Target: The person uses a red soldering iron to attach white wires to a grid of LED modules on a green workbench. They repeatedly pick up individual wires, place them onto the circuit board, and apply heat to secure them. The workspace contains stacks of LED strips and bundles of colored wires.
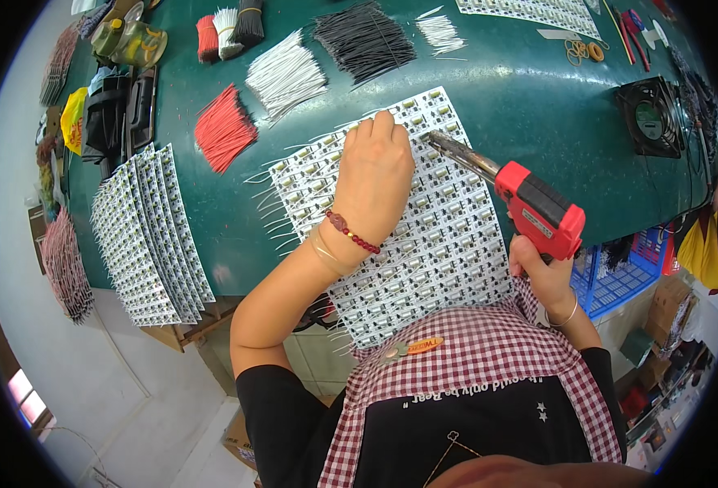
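Circuit-board sheet (436,252) laid across edge of counter (530,106). Red soldering gun (538,207) gripped by right hand (544,270), fingers wrapped around handle, tip held over sheet's far right part. Left hand (378,159) placed over sheet's far edge, fingers curled; whether anything is pinched cannot be told. Red wires (225,128) piled left of sheet.

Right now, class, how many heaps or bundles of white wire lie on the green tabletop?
3: narrow bundle, upper left; large pile, below and right; small pile, right of the black wires. Others may be hidden.
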`<move>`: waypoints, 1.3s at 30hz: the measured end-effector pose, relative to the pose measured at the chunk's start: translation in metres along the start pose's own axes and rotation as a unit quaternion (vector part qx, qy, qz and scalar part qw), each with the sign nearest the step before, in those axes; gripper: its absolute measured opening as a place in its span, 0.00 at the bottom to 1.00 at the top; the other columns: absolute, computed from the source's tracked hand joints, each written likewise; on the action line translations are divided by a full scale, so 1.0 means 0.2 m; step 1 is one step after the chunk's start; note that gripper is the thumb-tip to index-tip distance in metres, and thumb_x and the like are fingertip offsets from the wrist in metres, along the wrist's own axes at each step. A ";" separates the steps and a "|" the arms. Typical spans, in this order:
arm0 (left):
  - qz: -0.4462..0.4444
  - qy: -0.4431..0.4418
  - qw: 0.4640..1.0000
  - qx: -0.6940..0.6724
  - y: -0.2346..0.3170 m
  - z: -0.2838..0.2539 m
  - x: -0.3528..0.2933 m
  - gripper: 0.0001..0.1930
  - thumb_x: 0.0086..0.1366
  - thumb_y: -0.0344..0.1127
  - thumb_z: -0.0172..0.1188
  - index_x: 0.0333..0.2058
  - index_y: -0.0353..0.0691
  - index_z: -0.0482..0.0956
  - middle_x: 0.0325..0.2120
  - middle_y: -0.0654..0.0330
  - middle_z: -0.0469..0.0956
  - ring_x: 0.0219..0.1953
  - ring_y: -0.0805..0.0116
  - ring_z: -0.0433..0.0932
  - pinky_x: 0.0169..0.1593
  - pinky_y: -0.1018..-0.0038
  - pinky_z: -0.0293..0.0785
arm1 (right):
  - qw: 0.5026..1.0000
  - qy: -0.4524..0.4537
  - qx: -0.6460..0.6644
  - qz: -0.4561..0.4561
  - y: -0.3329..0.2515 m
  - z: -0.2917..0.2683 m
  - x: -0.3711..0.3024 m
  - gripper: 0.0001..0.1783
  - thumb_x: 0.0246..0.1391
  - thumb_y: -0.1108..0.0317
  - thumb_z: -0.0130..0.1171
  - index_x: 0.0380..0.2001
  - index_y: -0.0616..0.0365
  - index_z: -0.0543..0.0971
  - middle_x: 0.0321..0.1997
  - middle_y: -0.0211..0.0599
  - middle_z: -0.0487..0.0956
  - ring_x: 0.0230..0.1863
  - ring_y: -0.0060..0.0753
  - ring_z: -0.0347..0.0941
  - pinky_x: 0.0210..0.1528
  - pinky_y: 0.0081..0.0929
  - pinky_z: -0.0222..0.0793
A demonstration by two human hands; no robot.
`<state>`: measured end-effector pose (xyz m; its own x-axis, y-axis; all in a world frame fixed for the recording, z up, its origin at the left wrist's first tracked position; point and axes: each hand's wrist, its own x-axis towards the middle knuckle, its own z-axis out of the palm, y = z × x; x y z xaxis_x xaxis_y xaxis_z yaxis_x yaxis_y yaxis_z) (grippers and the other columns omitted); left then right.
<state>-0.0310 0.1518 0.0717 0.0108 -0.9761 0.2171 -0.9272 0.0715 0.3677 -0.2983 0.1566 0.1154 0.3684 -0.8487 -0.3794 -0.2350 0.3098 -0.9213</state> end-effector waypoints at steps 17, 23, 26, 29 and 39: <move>-0.004 -0.021 1.000 0.018 -0.02 -0.19 0.16 0.07 0.53 0.31 0.66 0.28 0.40 0.77 0.33 0.58 0.72 0.40 0.57 0.72 0.41 0.63 0.65 | 0.976 0.142 0.091 -0.136 -0.07 -0.20 0.06 0.19 0.65 0.65 0.50 0.52 0.69 0.68 0.17 0.34 0.69 0.12 0.21 0.63 0.17 0.20 0.63; 0.039 0.072 0.994 0.072 -0.09 0.19 0.57 0.13 0.53 0.36 0.69 0.37 0.42 0.77 0.34 0.58 0.74 0.42 0.56 0.74 0.43 0.62 0.71 | 0.959 0.162 0.149 -0.177 -0.10 -0.24 0.05 0.18 0.63 0.69 0.50 0.51 0.71 0.69 0.16 0.34 0.70 0.12 0.22 0.63 0.16 0.21 0.64; 0.020 0.030 0.997 0.067 -0.11 0.24 0.63 0.14 0.53 0.36 0.70 0.37 0.42 0.78 0.36 0.58 0.75 0.43 0.55 0.74 0.42 0.62 0.72 | 0.955 0.180 0.155 -0.179 -0.08 -0.26 0.01 0.17 0.63 0.69 0.50 0.51 0.71 0.69 0.16 0.34 0.70 0.12 0.22 0.64 0.16 0.21 0.63; 0.023 0.011 0.998 0.049 -0.10 0.26 0.66 0.12 0.54 0.37 0.68 0.36 0.41 0.79 0.35 0.56 0.75 0.42 0.54 0.74 0.43 0.61 0.73 | 0.952 0.197 0.158 -0.171 -0.08 -0.29 0.01 0.17 0.63 0.70 0.50 0.51 0.70 0.69 0.16 0.34 0.70 0.12 0.22 0.64 0.17 0.21 0.63; 0.071 0.084 0.990 0.091 -0.10 0.37 0.59 0.07 0.55 0.25 0.60 0.33 0.39 0.73 0.32 0.54 0.74 0.39 0.52 0.73 0.41 0.61 0.70 | 0.956 0.158 0.157 -0.192 -0.04 -0.29 0.03 0.18 0.66 0.64 0.49 0.52 0.67 0.68 0.17 0.33 0.69 0.13 0.21 0.63 0.17 0.20 0.63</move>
<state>-0.0386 0.0194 0.0225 -0.0768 -0.9099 0.4078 -0.9758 0.1525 0.1566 -0.3462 0.1249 0.1254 0.0710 -0.9974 -0.0083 0.1621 0.0197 -0.9866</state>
